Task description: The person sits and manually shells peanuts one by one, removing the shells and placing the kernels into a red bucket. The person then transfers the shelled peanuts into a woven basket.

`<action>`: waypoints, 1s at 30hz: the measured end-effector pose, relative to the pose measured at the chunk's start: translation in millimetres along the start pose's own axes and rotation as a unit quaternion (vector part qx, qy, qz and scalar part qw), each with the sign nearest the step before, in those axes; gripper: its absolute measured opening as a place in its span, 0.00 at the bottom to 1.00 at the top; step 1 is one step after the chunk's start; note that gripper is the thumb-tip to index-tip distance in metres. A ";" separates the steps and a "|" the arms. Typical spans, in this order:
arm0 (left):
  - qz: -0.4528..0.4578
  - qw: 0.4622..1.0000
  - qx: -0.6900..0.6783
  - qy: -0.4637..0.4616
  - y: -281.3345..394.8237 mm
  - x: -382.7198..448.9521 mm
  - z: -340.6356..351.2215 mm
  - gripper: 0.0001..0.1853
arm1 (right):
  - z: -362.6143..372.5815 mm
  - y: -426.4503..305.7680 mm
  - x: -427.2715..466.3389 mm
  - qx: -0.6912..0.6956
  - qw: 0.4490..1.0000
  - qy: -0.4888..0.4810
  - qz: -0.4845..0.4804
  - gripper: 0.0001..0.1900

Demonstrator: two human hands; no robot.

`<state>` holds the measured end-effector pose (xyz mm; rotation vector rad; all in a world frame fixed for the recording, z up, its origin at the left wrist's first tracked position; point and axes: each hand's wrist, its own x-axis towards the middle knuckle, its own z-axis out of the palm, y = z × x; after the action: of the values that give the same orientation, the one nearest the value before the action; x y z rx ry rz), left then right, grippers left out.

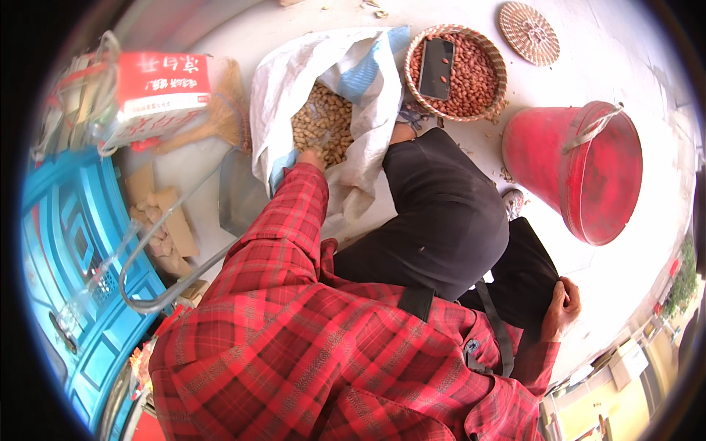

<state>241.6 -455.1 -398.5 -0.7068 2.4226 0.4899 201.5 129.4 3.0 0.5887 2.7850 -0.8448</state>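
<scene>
My left hand (312, 157) reaches into the mouth of a white woven sack (276, 93) with blue stripes. Unshelled peanuts (325, 118) fill the part of the sack that shows, and my fingers are mostly hidden among them. Far to the right, my right hand (563, 306) rests with curled fingers at the knee of my black trousers (524, 270); whether it pinches the cloth is unclear. Beyond my other knee, a round woven basket (503, 82) holds shelled red-skinned peanuts (474, 66). A dark smartphone (437, 69) lies on top of them.
A red bucket (540, 143) with a rope handle lies tipped, right of the basket. A woven lid (529, 33) is on the floor behind. Leftward are a red-and-white carton (162, 82), a straw broom (226, 116), a bent metal tube (165, 303) and a blue panelled door (83, 237).
</scene>
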 end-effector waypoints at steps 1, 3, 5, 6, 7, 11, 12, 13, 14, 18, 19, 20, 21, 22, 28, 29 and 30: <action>-0.007 0.998 -0.058 0.023 5.1 -11.6 -20.3 0.10 | 1.3 -2.8 3.0 -0.002 1.000 -0.006 -0.010 0.11; -0.063 0.965 -0.251 0.034 13.4 -27.4 -48.1 0.08 | 3.4 -5.3 8.7 -0.021 0.999 -0.015 -0.026 0.12; -0.141 0.851 -0.505 0.006 20.4 -38.7 -70.6 0.05 | 7.4 -9.0 11.6 -0.041 0.998 -0.024 -0.038 0.14; -0.166 0.788 -0.593 -0.006 23.8 -46.7 -82.5 0.04 | 9.9 -12.3 13.4 -0.051 0.997 -0.027 -0.042 0.15; -0.191 0.739 -0.646 -0.007 27.5 -52.4 -93.0 0.07 | 11.2 -16.3 14.6 -0.063 0.997 -0.026 -0.047 0.16; -0.034 0.581 -0.796 -0.167 23.4 -79.5 -131.5 0.13 | 16.2 -27.3 13.1 -0.082 0.995 -0.016 -0.058 0.15; 0.017 0.539 -0.820 -0.190 24.3 -85.0 -137.5 0.12 | 16.6 -19.8 15.7 -0.067 0.995 -0.016 -0.068 0.15; 0.067 0.499 -0.837 -0.212 31.3 -91.1 -145.2 0.12 | 15.9 -18.0 15.7 -0.071 0.994 -0.017 -0.078 0.14; 0.066 0.484 -0.848 -0.206 38.2 -99.3 -153.4 0.12 | 15.6 -17.8 15.3 -0.075 0.993 -0.017 -0.087 0.14; 0.114 0.439 -0.863 -0.222 65.5 -123.2 -180.6 0.16 | 21.1 -16.9 18.5 -0.076 0.992 -0.002 -0.097 0.13; 0.131 0.434 -0.861 -0.230 71.7 -127.6 -186.5 0.17 | 22.9 -16.1 20.8 -0.083 0.991 -0.006 -0.109 0.13; 0.151 0.433 -0.856 -0.239 75.9 -128.7 -189.4 0.20 | 24.7 -15.2 23.6 -0.090 0.989 -0.010 -0.119 0.12; 0.148 0.456 -0.845 -0.237 88.6 -134.2 -197.1 0.24 | 25.6 -13.3 24.4 -0.096 0.987 -0.010 -0.125 0.13; 0.157 0.443 -0.846 -0.252 94.6 -141.7 -206.9 0.26 | 28.3 -18.7 25.5 -0.096 0.986 -0.017 -0.132 0.12; 0.183 0.475 -0.815 -0.278 127.9 -165.8 -251.7 0.34 | 53.7 -19.2 52.7 -0.009 0.980 -0.029 -0.198 0.10; 0.197 0.480 -0.804 -0.289 133.8 -168.5 -257.4 0.33 | 56.6 -16.3 57.6 0.052 0.986 -0.044 -0.150 0.10; 0.209 0.488 -0.794 -0.296 137.0 -171.5 -262.4 0.32 | 64.8 -41.4 47.4 0.116 0.986 -0.065 -0.103 0.11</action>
<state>174.3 -407.9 -66.4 -0.3132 0.7660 2.7018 144.4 76.5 -42.8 0.2657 2.6796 -1.2156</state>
